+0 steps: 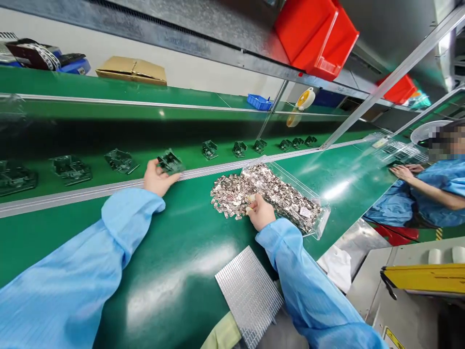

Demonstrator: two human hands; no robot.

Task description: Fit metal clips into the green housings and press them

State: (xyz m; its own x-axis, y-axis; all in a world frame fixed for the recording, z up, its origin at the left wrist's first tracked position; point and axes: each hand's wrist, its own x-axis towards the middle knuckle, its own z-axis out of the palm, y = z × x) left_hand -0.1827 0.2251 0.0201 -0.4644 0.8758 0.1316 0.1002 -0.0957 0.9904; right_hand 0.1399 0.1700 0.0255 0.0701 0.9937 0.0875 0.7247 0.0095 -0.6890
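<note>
My left hand [156,180] grips a small green circuit board assembly [170,162] by its edge, above the metal rail along the conveyor strip. My right hand [262,213], with pale covers on its fingertips, is at the near edge of a heap of small shiny metal pieces [229,195]. Its fingers are pinched together; whatever is between them is too small to make out. The heap spills out of a clear plastic tray [321,228] lying to the right. Close to my body, a silver gridded plate [250,293] juts over the green table's front edge.
More board assemblies [71,168] stand in a row along the green strip [192,154]. Red bins [316,39] hang overhead at the right. A cardboard box [131,69] and a blue tray [259,102] sit on the back shelf. A co-worker [436,184] is at the far right.
</note>
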